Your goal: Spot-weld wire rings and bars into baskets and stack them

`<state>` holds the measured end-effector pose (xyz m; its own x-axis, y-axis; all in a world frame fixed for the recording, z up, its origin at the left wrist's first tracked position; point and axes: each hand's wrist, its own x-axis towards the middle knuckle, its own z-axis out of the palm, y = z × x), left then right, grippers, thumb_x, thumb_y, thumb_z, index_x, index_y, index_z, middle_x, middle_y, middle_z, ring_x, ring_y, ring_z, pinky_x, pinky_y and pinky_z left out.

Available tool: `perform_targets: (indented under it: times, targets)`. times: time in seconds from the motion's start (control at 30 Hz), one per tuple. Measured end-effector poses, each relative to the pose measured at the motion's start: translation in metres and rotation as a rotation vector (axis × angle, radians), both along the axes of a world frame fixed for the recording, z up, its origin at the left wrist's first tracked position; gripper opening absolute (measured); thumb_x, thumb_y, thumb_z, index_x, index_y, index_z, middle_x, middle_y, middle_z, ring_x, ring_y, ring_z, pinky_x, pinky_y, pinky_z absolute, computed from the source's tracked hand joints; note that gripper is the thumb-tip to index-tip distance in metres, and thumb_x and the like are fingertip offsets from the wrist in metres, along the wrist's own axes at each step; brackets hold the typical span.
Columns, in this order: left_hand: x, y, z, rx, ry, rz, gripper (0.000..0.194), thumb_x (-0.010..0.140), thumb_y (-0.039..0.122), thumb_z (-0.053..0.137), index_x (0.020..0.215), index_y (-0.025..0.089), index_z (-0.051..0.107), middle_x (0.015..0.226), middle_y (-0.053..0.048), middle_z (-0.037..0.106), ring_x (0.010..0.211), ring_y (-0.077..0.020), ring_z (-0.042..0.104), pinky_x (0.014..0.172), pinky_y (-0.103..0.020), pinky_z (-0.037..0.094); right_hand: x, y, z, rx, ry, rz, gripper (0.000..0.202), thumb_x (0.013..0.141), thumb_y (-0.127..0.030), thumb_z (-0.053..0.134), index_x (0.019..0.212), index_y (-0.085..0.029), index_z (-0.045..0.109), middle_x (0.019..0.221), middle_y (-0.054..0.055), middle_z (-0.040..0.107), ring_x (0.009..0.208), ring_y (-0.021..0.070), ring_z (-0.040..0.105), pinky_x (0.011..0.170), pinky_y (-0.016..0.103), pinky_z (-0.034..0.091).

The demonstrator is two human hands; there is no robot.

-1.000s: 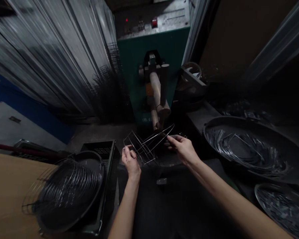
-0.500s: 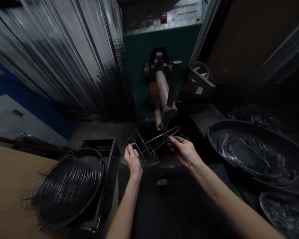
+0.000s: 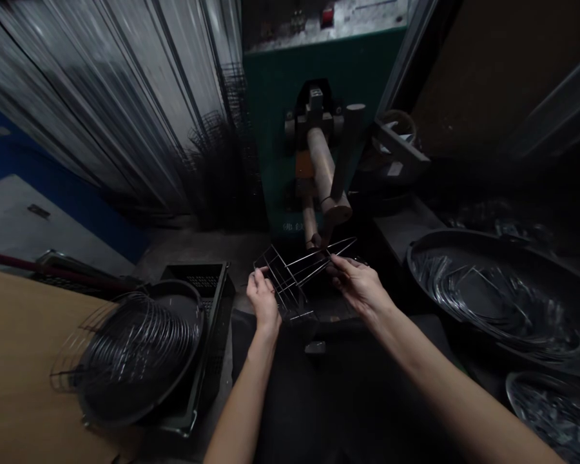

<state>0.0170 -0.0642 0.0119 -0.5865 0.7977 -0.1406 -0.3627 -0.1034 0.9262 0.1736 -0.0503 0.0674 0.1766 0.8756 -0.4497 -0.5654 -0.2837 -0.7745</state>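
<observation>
Between my two hands is a wire rack made of thin bent metal rods, held just below the electrode tips of a green welding machine. My left hand is closed on the rack's left side, thumb and fingers pinching a rod. At the right, my right hand pinches the long wire part that reaches out from the rack. The lower electrode arm ends right behind the wires; whether metal touches it cannot be made out in the dark.
To the left, a round dark pan with several wire frames sits on a plastic crate. At right, a large pan holds bent wires, and a smaller bowl holds small metal pieces. A wooden board lies at lower left.
The view has shifted slightly, so the machine appears a little higher and farther right. Both hands keep their hold on the wire rack, which has tilted a little.
</observation>
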Motion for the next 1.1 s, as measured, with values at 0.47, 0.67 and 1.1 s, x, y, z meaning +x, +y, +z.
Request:
perform_targets:
  times: [0.47,0.67,1.1]
  targets:
    - [-0.003,0.002,0.011,-0.006,-0.086,-0.046,0.036,0.082,0.047,0.057,0.086,0.012,0.058,0.041,0.012,0.024,0.036,-0.0029,0.018,0.039,-0.017,0.013,0.004,-0.004,0.008,-0.045,0.033,0.013,0.013,0.073,-0.016,0.076,0.074,-0.013,0.063,0.071,0.003,0.067,0.057,0.0104,0.063,0.041,0.013,0.046]
    - [-0.004,0.002,0.015,-0.027,-0.115,-0.067,0.034,0.081,0.047,0.058,0.085,0.013,0.057,0.041,0.013,0.023,0.034,-0.0026,0.017,0.039,-0.017,0.011,0.017,-0.013,0.007,-0.070,0.008,-0.024,0.017,0.071,-0.015,0.078,0.070,-0.014,0.061,0.065,0.000,0.064,0.051,0.0082,0.061,0.040,0.012,0.045]
    - [-0.015,0.020,0.018,0.018,-0.062,-0.040,0.031,0.082,0.043,0.058,0.083,0.012,0.057,0.040,0.013,0.024,0.035,-0.0025,0.018,0.039,-0.017,0.012,0.029,-0.026,0.003,-0.074,-0.001,0.004,0.017,0.063,-0.016,0.080,0.073,-0.014,0.066,0.069,0.002,0.065,0.053,0.0086,0.060,0.041,0.013,0.043]
